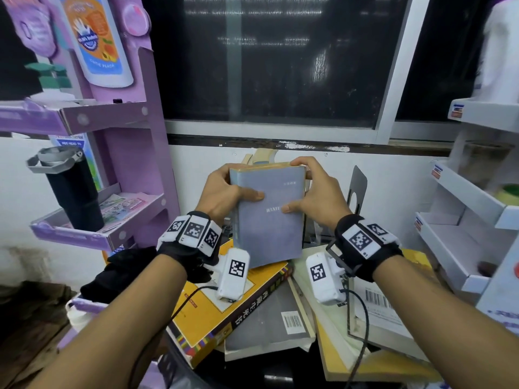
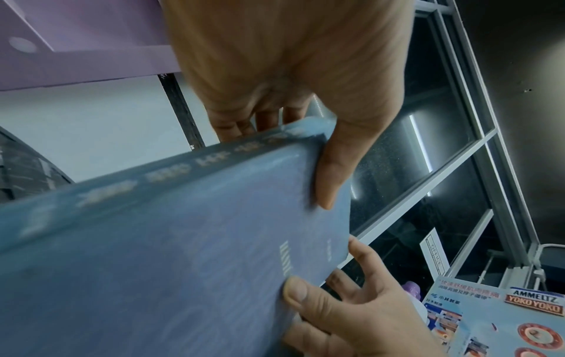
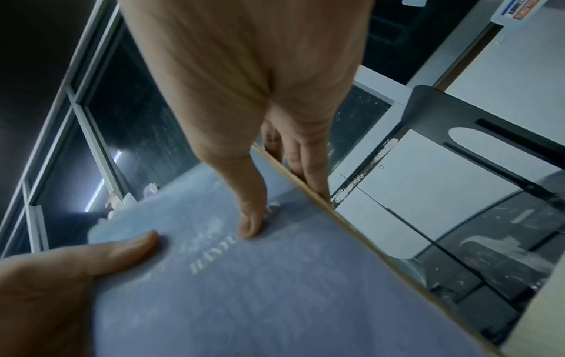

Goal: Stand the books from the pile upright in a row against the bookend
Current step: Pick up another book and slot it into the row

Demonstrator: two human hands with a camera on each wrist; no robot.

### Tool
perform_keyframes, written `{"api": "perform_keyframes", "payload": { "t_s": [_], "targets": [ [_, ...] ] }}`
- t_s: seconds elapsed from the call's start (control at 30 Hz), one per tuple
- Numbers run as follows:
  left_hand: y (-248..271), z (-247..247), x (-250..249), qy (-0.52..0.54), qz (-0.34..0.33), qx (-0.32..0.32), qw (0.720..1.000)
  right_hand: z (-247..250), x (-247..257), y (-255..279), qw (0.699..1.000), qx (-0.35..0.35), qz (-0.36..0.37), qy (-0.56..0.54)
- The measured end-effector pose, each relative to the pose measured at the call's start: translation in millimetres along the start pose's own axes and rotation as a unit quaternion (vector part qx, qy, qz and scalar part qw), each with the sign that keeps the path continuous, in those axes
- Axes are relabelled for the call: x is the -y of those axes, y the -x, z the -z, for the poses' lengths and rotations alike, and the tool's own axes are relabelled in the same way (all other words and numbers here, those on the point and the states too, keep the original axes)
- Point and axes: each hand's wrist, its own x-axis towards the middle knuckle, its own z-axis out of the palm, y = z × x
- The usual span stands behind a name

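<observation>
We face a dark window (image 1: pixel 269 60) above a white wall, with a purple display stand (image 1: pixel 140 164) to our left and white shelving (image 1: pixel 460 209) to our right. On the purple stand's lower shelf sits a black tumbler (image 1: pixel 71 192).

Below our arms lies the pile of books (image 1: pixel 280 313), sprawled at angles on the desk (image 3: pixel 495 260): a yellow book (image 1: pixel 213 307) with a dark spine lies on the left of the heap, a grey one with a barcode beside it, and pale ones under our right wrist.

Above the pile we hold a grey-blue book (image 1: pixel 269 217), its cover facing us and its top edge tipped away. Our left hand (image 1: pixel 224 192) grips the spine side near the top: the thumb lies flat on the cover while the fingers (image 2: pixel 241 123) curl behind the spine. Our right hand (image 1: pixel 314 195) grips the opposite, page-edge side: thumb on the cover near the printed title, fingers (image 3: pixel 308 166) wrapped over the top corner and down the back.

The black metal bookend (image 1: pixel 356 189) stands upright just right of our right hand, near the wall. Something pale shows behind the held book, possibly another book, though the view there is blocked.
</observation>
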Motion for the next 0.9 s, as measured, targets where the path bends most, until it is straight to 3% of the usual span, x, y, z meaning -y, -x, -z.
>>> {"api": "perform_keyframes", "payload": {
  "t_s": [0.27,0.63,0.73,0.9],
  "targets": [
    [8.5,5.5,12.8,-0.019,-0.046,0.048,0.998,-12.9,-11.9,1.5,0.999,0.034,0.02,-0.023],
    [6.8,19.6,14.0,0.027,-0.039,0.064,0.997,-17.9,-13.2,-5.6,0.99,0.093,0.012,-0.104],
    [0.9,19.9,14.9,0.002,-0.018,0.075,0.997,-20.8,-5.9,-7.3,0.989,0.104,0.015,-0.103],
    [-9.0,18.1,14.1,0.038,0.026,0.115,0.992,-27.8,2.3,-8.8,0.993,0.064,0.011,-0.103]
  ]
}}
